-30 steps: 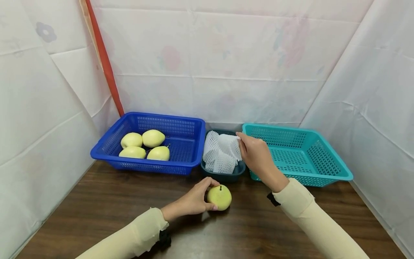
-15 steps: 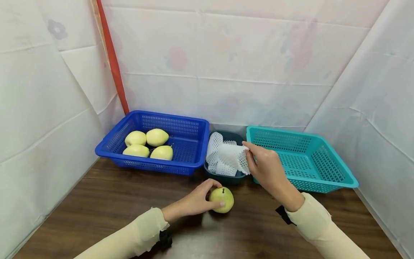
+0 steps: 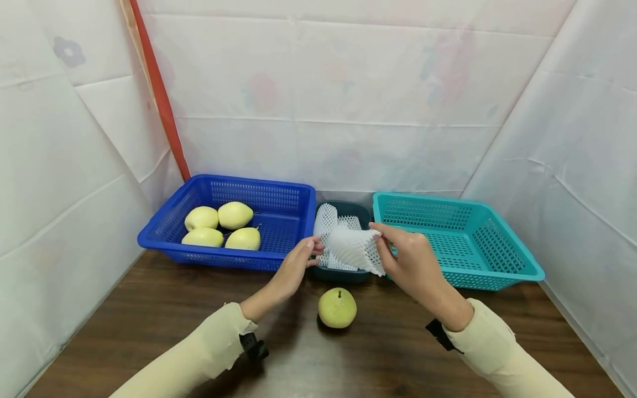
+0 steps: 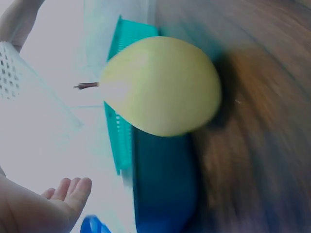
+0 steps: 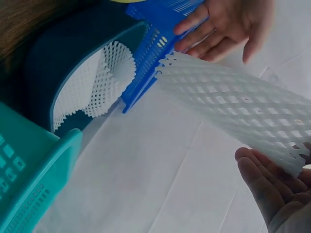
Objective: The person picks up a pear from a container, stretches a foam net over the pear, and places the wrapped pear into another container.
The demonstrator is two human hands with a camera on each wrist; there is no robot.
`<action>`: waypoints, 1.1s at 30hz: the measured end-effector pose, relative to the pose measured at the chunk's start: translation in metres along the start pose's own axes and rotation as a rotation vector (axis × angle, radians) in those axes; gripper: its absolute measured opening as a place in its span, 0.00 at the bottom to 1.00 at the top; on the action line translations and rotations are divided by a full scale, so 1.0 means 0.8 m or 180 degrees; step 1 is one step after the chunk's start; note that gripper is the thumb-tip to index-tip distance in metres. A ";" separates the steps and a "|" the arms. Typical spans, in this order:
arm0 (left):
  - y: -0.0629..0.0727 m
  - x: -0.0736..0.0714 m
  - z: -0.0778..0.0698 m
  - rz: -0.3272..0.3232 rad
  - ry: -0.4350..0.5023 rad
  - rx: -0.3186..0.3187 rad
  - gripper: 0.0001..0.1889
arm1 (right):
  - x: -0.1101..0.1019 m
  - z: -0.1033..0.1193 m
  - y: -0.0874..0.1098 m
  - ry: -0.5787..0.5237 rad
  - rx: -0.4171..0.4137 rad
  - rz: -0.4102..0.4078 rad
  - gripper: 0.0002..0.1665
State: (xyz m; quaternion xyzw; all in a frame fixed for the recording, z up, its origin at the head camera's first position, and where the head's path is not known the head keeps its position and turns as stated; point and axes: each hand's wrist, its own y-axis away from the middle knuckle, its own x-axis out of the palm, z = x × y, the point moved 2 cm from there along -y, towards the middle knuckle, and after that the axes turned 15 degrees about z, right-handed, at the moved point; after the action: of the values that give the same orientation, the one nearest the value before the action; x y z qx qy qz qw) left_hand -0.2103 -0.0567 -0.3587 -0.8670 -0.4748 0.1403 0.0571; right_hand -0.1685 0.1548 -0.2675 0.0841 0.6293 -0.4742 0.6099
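My right hand (image 3: 414,264) pinches one end of a white foam net sleeve (image 3: 354,246), held above a dark oval bin (image 3: 354,209). In the right wrist view the sleeve (image 5: 238,104) hangs lengthwise toward the left hand. My left hand (image 3: 292,270) is held with fingers extended beside the sleeve's other end; in the right wrist view these fingers look apart from it. A yellow-green pear (image 3: 337,308) stands upright on the brown table (image 3: 298,365), stem up, in front of the bin. More white foam nets (image 3: 325,221) lie inside the bin.
A blue basket (image 3: 224,252) at the left holds several pears (image 3: 236,214). On the right stands a teal basket (image 3: 458,243). White curtains (image 3: 323,83) close off the back and sides, with a red strip (image 3: 161,94) at back left.
My left hand has let go of the pear and risen toward the foam net sleeve. The right hand has drawn the sleeve up and back out of the bin.
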 end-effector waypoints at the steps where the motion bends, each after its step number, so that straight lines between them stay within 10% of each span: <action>1: -0.003 0.001 -0.002 -0.0021 0.0101 -0.0032 0.24 | 0.000 0.000 0.001 -0.0012 0.0007 0.0009 0.17; 10: -0.023 0.015 -0.004 -0.0171 0.1245 -0.0550 0.27 | -0.001 0.004 0.001 -0.0218 -0.0088 -0.0087 0.15; 17: -0.027 0.017 0.001 -0.0132 0.2470 -0.0451 0.25 | 0.010 0.004 0.006 -0.0330 -0.0187 -0.0125 0.13; 22: -0.027 0.018 0.008 -0.0198 0.2710 -0.0526 0.20 | 0.014 0.004 0.009 -0.0466 -0.0200 -0.0059 0.14; 33: -0.025 0.023 -0.003 0.0204 0.3368 -0.0557 0.13 | 0.044 -0.024 0.005 -0.2382 0.0637 0.0331 0.22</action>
State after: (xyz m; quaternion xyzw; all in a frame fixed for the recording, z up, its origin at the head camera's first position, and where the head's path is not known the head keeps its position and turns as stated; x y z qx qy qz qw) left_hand -0.2167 -0.0305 -0.3553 -0.8348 -0.3644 -0.3542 0.2118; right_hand -0.1877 0.1536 -0.3029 -0.0038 0.3089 -0.4996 0.8093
